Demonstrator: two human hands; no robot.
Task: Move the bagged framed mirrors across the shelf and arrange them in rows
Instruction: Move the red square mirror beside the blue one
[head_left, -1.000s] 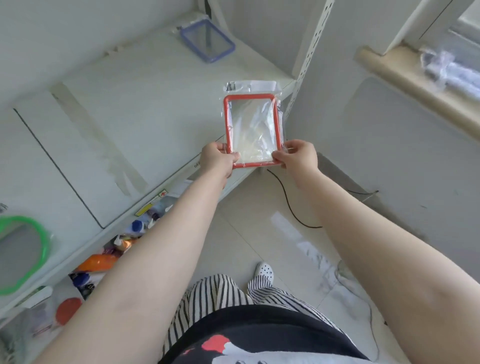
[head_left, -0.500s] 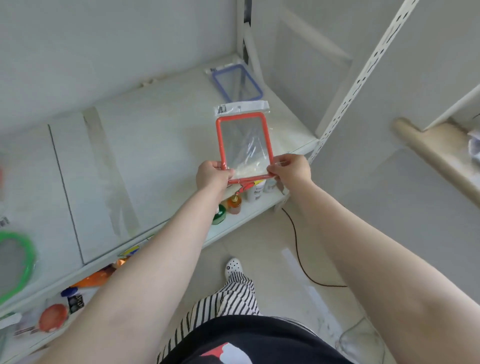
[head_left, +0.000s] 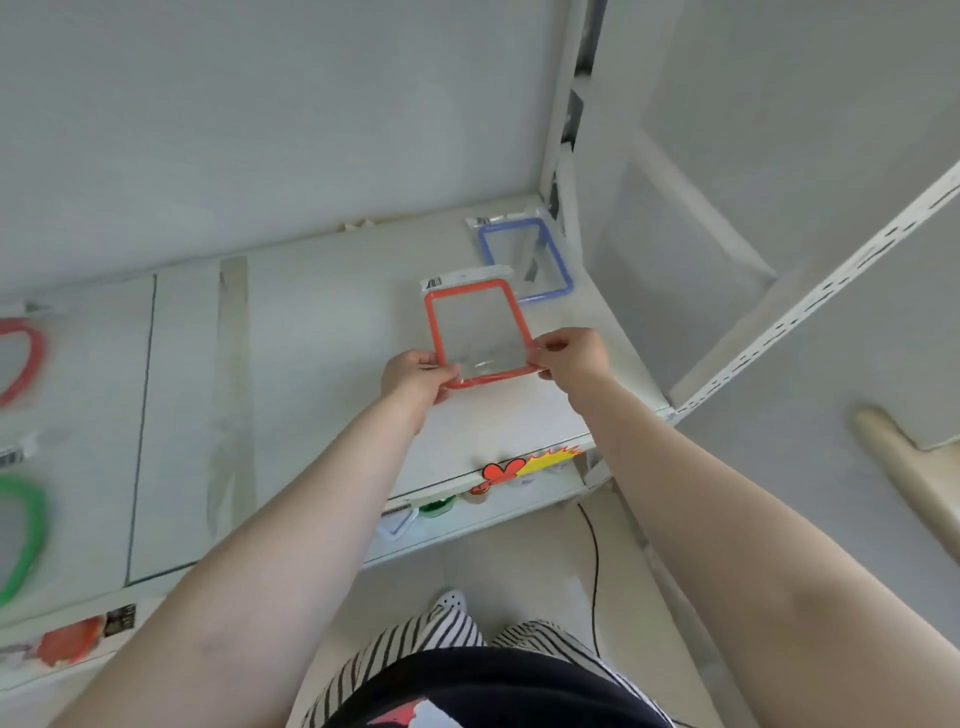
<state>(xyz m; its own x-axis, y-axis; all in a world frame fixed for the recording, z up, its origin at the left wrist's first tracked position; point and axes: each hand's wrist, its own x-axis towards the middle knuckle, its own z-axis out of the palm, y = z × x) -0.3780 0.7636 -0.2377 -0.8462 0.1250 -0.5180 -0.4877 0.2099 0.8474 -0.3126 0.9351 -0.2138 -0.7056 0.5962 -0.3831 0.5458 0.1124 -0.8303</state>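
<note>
I see the wide white shelf (head_left: 322, 332) under my grip. Both hands pinch the near edge of the orange-framed mirror in its clear plastic bag (head_left: 478, 332): left hand (head_left: 415, 376) on one corner, right hand (head_left: 569, 358) on the other. Just past it lies the blue-framed bagged mirror (head_left: 524, 260). I think I am placing. Next I should lay it flat beside the blue one, then let go.

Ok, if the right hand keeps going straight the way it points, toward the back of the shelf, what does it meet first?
Probably the blue-framed bagged mirror lying in the back corner, though depth is unclear. The right hand pinches the orange-framed bagged mirror, whose far edge would arrive first.
</note>
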